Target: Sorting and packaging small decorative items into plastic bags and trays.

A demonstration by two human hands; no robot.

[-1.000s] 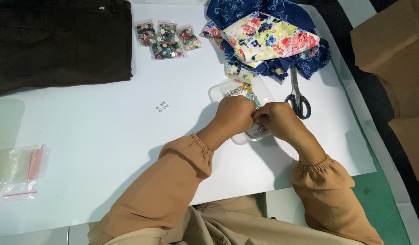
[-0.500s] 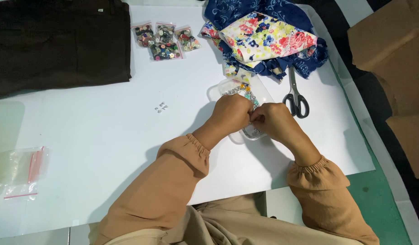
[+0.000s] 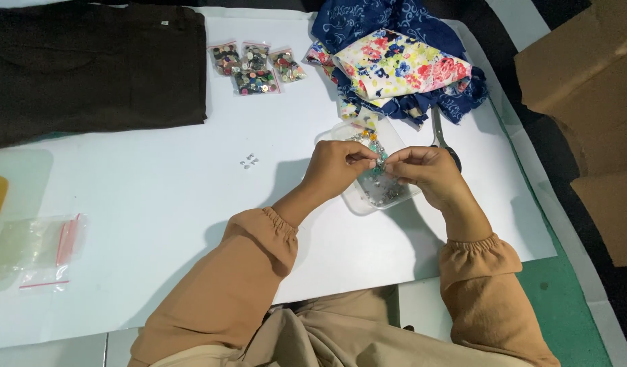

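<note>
Over the clear plastic tray (image 3: 368,197) of small beads, left hand (image 3: 337,166) and right hand (image 3: 422,170) pinch one tiny piece together; keeping it low above the tray would catch drops.

1. Far left: folded dark brown garment (image 3: 89,68) on white bench (image 3: 157,224).
2. Far centre: three clear bags of mixed buttons (image 3: 256,66).
3. Far right: blue and floral fabrics (image 3: 402,64), scissors (image 3: 441,139) just beside.
4. Mid-bench: few tiny silver pieces (image 3: 249,160).
5. Near left: empty clear zip bags (image 3: 35,248).
6. Right edge: brown cardboard (image 3: 588,102).
</note>
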